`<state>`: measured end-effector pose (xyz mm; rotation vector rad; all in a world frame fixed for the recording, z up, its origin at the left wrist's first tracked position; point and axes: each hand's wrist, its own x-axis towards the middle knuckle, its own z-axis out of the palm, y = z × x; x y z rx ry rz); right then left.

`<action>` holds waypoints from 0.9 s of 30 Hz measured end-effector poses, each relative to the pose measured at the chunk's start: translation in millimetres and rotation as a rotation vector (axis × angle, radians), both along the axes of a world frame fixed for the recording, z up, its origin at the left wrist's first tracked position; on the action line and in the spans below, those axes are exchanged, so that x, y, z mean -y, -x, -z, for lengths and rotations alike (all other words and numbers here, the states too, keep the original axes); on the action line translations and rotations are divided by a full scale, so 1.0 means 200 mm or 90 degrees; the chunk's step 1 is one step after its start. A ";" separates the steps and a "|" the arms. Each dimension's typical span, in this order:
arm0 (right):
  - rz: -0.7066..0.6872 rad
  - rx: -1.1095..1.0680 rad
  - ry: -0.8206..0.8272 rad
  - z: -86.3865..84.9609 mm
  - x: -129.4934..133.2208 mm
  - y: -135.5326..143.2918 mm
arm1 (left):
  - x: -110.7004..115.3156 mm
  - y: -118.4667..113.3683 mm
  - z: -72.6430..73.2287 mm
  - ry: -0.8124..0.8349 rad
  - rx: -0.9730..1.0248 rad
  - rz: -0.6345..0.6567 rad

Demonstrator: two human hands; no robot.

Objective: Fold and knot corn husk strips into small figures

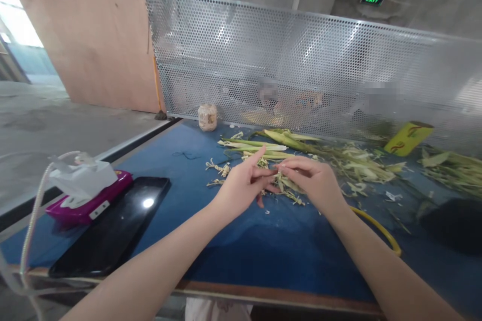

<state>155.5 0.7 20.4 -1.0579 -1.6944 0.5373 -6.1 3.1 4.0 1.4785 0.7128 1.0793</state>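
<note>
My left hand (pixel 243 180) is above the blue table, thumb raised and fingers spread toward the right. Its fingertips meet those of my right hand (pixel 314 175), which pinches a thin strip of pale green corn husk (pixel 280 180). Part of that strip is hidden by the fingers. Below and left of the hands lie knotted, braided husk pieces (pixel 222 168). Just behind them, long green and cream corn husks (pixel 259 146) are spread out. A looser pile of shredded husk (pixel 357 163) lies to the right of my right hand.
A black phone or tablet (pixel 113 225) lies at the left beside a magenta power strip (pixel 90 200) with a white adapter (pixel 85 178). A perforated metal screen (pixel 241 50) borders the far edge. A wrapped jar-like object (pixel 207 118), a yellow can (pixel 408 138) and a yellow hoop (pixel 380 230) are also there.
</note>
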 end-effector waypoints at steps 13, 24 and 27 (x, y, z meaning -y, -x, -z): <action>0.046 -0.017 0.055 0.01 0.00 0.02 | 0.00 -0.01 0.01 0.054 -0.017 -0.082; -0.023 0.079 -0.011 0.02 0.01 0.03 | 0.00 0.00 0.02 0.036 -0.088 -0.014; -0.039 0.131 -0.045 0.02 0.01 0.03 | 0.01 0.00 0.02 0.047 -0.120 0.005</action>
